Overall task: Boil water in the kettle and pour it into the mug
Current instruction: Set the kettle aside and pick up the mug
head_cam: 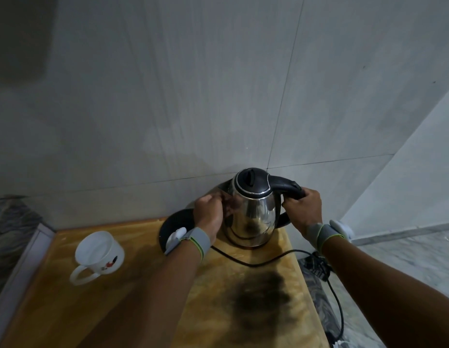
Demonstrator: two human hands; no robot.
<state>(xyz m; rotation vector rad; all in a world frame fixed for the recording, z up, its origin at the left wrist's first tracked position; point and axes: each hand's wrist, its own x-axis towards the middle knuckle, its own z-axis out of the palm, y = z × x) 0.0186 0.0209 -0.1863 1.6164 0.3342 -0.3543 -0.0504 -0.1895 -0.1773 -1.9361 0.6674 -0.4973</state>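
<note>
One stainless steel kettle [252, 214] with a black lid and black handle stands upright on a wooden table [148, 292], near the table's far right corner and close to the wall. The person's right hand [303, 208] is wrapped around the black handle on the kettle's right side. The left hand [210, 214] is pressed against the kettle's left side near the spout, its fingers curled; whether they truly grip the metal or only steady it cannot be told. One round black kettle base [175, 222] lies flat on the table just left of the kettle, partly hidden behind the left wrist, and the kettle is not seated on it. One black cord [256, 262] runs from under the left wrist across the tabletop, over the right edge and down toward the floor. One white mug [99, 253] with a small red print sits upright on the left part of the table, handle toward the viewer, well apart from the kettle. Each of the two wrists wears a grey band [197, 238] carrying a white device. The tabletop is yellowish wood with one large dark scorched-looking patch [262, 297] in front of the kettle. Behind the table rises a wall of large pale grey tiles [193, 96]; to the right is a pale marbled floor [406, 259]
</note>
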